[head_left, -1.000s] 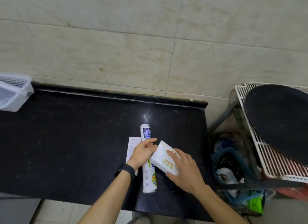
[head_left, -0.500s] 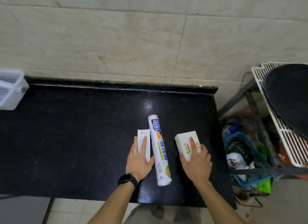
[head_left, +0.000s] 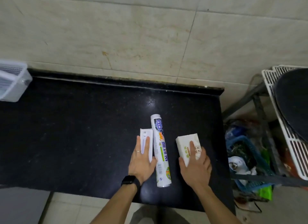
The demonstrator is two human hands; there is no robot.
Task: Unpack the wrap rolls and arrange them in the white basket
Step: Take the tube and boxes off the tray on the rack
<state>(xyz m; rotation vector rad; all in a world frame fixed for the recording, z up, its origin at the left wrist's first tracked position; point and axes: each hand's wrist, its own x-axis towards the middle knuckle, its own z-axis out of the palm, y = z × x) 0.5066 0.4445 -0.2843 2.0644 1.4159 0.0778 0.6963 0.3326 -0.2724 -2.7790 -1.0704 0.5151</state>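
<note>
A long printed wrap roll (head_left: 160,150) lies lengthwise on the black counter (head_left: 75,132). To its left is a narrow white box (head_left: 146,138), and my left hand (head_left: 141,160) rests flat on it with fingers spread. To the roll's right sits a wider white box (head_left: 185,145) with green print, and my right hand (head_left: 195,167) lies flat on its near end. The white basket (head_left: 11,83) stands at the counter's far left edge, partly out of view.
A tiled wall rises behind the counter. Off the counter's right edge a blue crate (head_left: 246,158) with clutter sits low, and a white wire rack (head_left: 281,120) holds a dark round pan (head_left: 295,103).
My right hand has set the wider box down on the counter to the roll's right. My left hand has moved from the roll onto the narrow box. The view shifted.
</note>
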